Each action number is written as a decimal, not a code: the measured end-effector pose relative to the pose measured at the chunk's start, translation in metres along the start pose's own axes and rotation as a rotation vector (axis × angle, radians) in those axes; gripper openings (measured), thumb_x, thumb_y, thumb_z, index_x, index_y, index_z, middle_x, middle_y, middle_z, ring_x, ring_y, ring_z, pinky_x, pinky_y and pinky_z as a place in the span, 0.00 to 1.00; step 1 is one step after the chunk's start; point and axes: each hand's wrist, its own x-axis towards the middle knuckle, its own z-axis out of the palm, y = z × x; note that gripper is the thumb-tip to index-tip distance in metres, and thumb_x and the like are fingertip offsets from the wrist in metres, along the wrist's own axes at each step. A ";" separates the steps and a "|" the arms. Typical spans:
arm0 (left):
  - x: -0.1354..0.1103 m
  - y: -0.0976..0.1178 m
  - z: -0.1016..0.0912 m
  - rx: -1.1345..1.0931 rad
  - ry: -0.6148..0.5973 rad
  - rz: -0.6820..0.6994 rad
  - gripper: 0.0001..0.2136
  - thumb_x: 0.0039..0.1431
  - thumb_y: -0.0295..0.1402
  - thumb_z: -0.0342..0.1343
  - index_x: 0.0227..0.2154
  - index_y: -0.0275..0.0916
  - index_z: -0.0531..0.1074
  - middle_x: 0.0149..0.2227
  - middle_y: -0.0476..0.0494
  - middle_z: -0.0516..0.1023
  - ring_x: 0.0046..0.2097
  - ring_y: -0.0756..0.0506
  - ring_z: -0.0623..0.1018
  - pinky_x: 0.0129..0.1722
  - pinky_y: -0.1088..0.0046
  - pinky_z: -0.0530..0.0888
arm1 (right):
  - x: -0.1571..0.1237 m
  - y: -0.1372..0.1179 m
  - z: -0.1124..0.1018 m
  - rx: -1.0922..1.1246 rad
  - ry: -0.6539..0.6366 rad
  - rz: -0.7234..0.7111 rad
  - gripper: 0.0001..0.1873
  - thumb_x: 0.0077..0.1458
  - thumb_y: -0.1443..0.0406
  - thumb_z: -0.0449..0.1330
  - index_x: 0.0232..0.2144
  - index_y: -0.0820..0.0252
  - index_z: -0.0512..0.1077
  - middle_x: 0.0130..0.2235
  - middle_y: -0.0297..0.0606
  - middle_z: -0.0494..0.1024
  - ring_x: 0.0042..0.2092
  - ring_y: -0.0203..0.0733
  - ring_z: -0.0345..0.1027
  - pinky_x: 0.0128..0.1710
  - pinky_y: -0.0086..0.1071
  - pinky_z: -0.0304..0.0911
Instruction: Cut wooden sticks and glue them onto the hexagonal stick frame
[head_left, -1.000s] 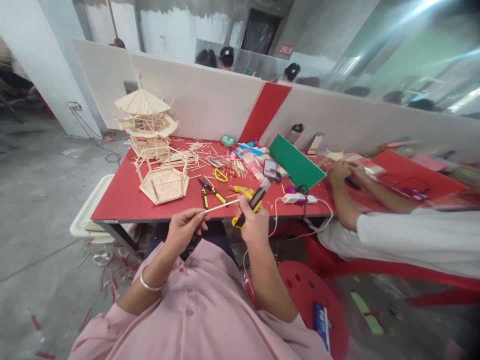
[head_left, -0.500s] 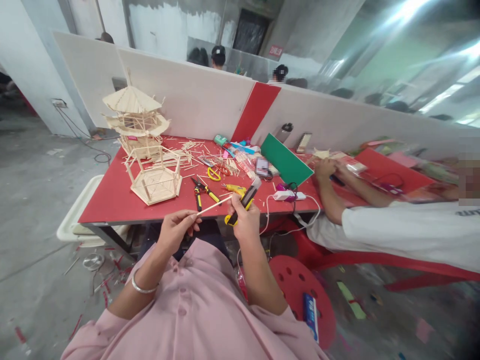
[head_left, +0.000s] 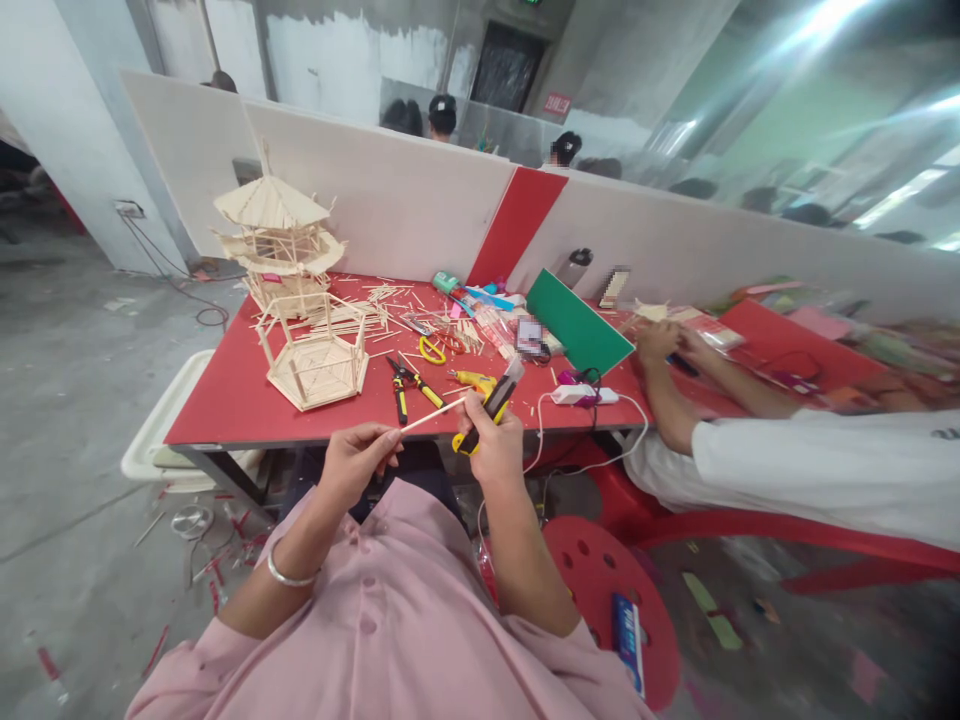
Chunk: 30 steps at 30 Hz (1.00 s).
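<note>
Between finger and thumb, my left hand pinches one end of a thin wooden stick. The stick's other end meets my right hand, which is wrapped round a yellow and black utility knife, its blade pointing up and away. Both hands are just off the front edge of the red table. Beyond them lie black-and-yellow pliers, a yellow glue gun and scissors. A hexagonal stick frame stands left of the pliers, with a tiered stick pagoda behind it.
Loose sticks litter the back of the table. A green board leans near a dark bottle. A white power strip trails cables over the front edge. At right, a co-worker's hands are busy. A red stool stands below.
The whole view has shifted slightly, so everything appears a little farther right. My hands keep the same hold on the stick and the utility knife.
</note>
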 end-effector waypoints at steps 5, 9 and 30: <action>-0.001 0.002 -0.001 -0.001 -0.009 -0.005 0.15 0.49 0.45 0.67 0.21 0.36 0.79 0.17 0.46 0.74 0.17 0.54 0.66 0.16 0.80 0.62 | 0.002 0.000 0.000 -0.011 0.015 -0.013 0.21 0.40 0.50 0.72 0.25 0.60 0.72 0.21 0.28 0.70 0.20 0.28 0.56 0.18 0.26 0.53; -0.002 0.004 -0.003 0.028 -0.144 -0.054 0.13 0.47 0.43 0.67 0.26 0.36 0.82 0.24 0.41 0.80 0.23 0.50 0.73 0.21 0.79 0.69 | 0.002 0.001 -0.003 -0.025 -0.002 -0.013 0.21 0.41 0.50 0.72 0.25 0.60 0.72 0.20 0.28 0.69 0.20 0.28 0.57 0.18 0.26 0.54; 0.011 -0.005 0.007 -0.219 -0.313 -0.343 0.22 0.45 0.52 0.68 0.26 0.34 0.75 0.16 0.53 0.67 0.15 0.56 0.64 0.13 0.82 0.58 | -0.021 0.003 0.006 -0.415 -0.402 0.011 0.19 0.45 0.49 0.69 0.22 0.59 0.77 0.18 0.30 0.69 0.22 0.32 0.58 0.22 0.27 0.56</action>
